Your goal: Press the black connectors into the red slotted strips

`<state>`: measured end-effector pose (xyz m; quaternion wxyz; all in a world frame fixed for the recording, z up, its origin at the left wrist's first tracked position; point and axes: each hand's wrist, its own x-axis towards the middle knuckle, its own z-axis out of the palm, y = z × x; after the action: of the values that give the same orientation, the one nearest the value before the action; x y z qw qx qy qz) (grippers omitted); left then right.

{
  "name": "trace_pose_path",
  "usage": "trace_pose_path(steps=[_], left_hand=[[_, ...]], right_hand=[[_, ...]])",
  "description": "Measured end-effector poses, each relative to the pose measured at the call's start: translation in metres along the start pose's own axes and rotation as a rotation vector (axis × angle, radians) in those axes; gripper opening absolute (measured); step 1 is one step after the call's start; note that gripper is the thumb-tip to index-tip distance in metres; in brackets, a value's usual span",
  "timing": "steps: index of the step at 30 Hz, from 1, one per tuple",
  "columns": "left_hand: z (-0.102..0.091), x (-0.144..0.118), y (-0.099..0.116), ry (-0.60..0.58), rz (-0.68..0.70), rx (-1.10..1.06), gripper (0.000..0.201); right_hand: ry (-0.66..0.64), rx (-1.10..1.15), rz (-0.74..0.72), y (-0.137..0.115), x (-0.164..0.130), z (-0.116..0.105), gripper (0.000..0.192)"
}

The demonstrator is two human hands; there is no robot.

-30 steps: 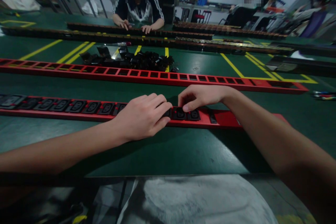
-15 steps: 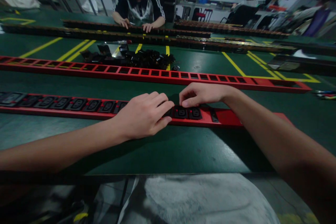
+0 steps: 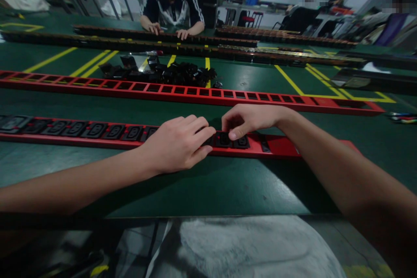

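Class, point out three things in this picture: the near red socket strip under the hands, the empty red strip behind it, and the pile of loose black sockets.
Near red socket strip (image 3: 97,132), head view: socket-filled stretch.
Empty red strip (image 3: 293,100), head view: top face.
Pile of black sockets (image 3: 176,73), head view: middle.

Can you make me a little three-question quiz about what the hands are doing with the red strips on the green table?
1. True or false: both hands rest on the near red socket strip.
2. Which strip has sockets already in it? A) the near one B) the far red strip
3. Fill in: the loose black sockets lie in a ____ behind the far red strip.

Key
1. True. The left hand lies over the near strip and the right hand presses its thumb on a black socket.
2. A. The far strip shows only open slots.
3. Pile, on the green table.
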<state>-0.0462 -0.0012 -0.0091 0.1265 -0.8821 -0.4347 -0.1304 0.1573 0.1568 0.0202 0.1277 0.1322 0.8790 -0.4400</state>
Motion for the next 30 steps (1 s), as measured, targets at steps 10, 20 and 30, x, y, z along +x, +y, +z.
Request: trace_pose_path(steps=[10,20,30], left_hand=[[-0.0006,0.0003,-0.0001,-0.002,0.003,0.010,0.030],[0.0000,-0.0002,-0.0004,-0.003,0.002,0.007,0.031],[-0.0010,-0.0001,0.0002,-0.008,0.003,0.005,0.030]], right_hand=[[0.003,-0.017,0.012,-0.0006,0.0004,0.0002,0.040],[0.005,-0.053,0.008,0.0008,0.0004,-0.0004,0.043],[0.028,-0.043,0.009,0.0010,0.0014,0.0021,0.042]])
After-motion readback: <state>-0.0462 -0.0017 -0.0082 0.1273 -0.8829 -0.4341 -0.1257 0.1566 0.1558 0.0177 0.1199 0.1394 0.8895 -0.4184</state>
